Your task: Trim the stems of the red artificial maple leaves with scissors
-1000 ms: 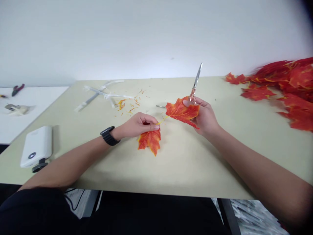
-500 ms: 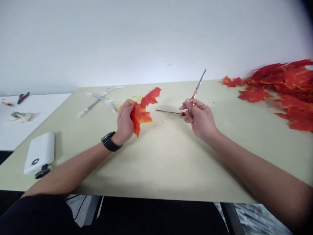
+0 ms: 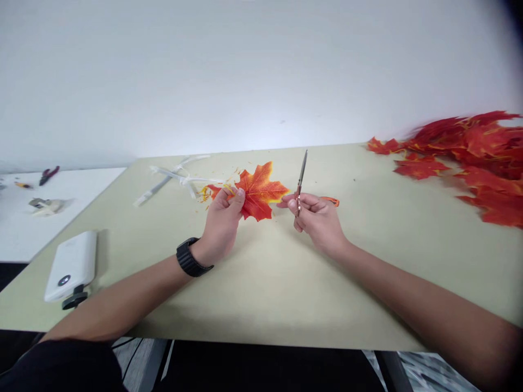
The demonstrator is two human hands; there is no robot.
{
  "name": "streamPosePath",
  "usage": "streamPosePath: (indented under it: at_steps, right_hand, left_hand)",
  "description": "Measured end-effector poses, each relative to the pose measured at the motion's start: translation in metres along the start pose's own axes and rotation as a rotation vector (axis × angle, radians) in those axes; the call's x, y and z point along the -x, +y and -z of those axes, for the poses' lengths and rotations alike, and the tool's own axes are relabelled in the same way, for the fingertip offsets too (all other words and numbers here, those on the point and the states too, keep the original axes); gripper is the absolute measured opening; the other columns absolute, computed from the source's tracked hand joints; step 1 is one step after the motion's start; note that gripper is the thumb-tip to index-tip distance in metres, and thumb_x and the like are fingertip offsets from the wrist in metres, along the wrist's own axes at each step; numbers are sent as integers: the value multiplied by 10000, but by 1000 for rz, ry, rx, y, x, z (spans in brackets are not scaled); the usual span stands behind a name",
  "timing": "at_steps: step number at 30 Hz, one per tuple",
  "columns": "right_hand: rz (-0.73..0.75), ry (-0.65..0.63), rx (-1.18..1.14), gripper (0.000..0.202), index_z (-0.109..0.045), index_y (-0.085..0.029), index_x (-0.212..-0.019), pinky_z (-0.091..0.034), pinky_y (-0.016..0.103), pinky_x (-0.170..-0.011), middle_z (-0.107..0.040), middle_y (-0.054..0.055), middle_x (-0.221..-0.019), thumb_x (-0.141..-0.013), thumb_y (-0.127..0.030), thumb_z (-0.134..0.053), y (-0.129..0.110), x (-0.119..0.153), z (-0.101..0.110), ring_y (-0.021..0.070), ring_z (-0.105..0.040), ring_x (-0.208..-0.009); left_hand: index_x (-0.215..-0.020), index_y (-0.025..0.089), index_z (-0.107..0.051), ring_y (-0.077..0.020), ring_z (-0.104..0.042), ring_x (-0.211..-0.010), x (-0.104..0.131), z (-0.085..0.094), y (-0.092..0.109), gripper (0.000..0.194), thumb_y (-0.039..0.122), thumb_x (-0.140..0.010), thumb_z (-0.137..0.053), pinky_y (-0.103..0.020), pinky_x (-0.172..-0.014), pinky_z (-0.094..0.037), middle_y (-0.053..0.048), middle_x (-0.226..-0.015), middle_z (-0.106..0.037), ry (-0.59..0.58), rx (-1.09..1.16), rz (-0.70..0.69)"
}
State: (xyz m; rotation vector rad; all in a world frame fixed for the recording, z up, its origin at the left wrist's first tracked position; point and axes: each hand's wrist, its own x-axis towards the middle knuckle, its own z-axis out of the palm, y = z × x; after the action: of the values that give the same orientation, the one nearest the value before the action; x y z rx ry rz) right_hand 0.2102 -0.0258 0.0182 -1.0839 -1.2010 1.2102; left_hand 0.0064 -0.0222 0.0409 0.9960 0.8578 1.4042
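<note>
My left hand (image 3: 223, 218) pinches a red-orange artificial maple leaf (image 3: 261, 190) between thumb and fingers, its face spread toward me. Another bit of red leaf shows behind the fingers. Closed around the copper-coloured handles of a pair of scissors (image 3: 301, 177) is my right hand (image 3: 321, 220); the blades stand upward and look closed. Its fingertips are close to the leaf's right tip, and I cannot tell whether they touch. An orange handle (image 3: 330, 201) shows behind the right hand, the rest of that tool hidden.
Red maple leaves (image 3: 482, 141) are heaped at the right. Behind my left hand lie yellow scraps (image 3: 204, 193) and clear plastic strips (image 3: 163, 177). A white power bank (image 3: 71, 267) rests at the left. Pliers (image 3: 49, 175) lie on the white surface (image 3: 93, 190) beyond.
My left hand has moved right and turned the leaf to face me. My right hand has come left and lower with the scissors, closer to the leaf.
</note>
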Motion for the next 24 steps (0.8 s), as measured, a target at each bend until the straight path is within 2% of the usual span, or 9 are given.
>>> streamPosePath:
  at_steps: [5,12,14,19,24]
  right_hand:
    - [0,7,-37,378,-767,-191,-929,-399,243,-424,-758,98,-1003,-776,-530,-830,1,6,-6,112,-529,-587]
    - [-21,-9,-22,421,-792,-194,-1007,-371,235,-420,-682,33,-782,-777,-545,-823,14,8,-13,77,-391,-505]
    - [-27,-10,-23,420,-791,-187,-979,-366,236,-420,-691,40,-805,-767,-547,-829,15,9,-14,77,-398,-507]
    - [-54,-10,-8,384,-731,-174,-772,-354,242,-416,-690,36,-806,-709,-523,-880,16,8,-14,66,-413,-483]
    - [-22,15,-38,348,-737,-184,-807,-376,220,-430,-665,21,-811,-762,-510,-850,14,3,-9,66,-416,-520]
  left_hand:
    - [-904,204,-583,-114,-624,-819,6,-3,-6,352,456,-829,-816,-244,-727,-524,10,-878,-655,32,16,23]
    - [-984,213,-632,-161,-681,-1021,14,-11,-3,331,506,-881,-746,-286,-835,-564,-40,-1077,-722,13,23,50]
    - [-1007,215,-637,-161,-682,-1042,15,-12,-3,308,486,-898,-733,-286,-845,-569,-44,-1117,-723,28,37,55]
    - [-1013,199,-644,-158,-689,-1053,15,-12,-7,253,424,-924,-718,-296,-891,-573,-55,-1151,-723,54,90,79]
    - [-981,188,-628,-169,-716,-1013,18,-12,-9,216,375,-929,-721,-345,-954,-567,-52,-1160,-726,109,115,122]
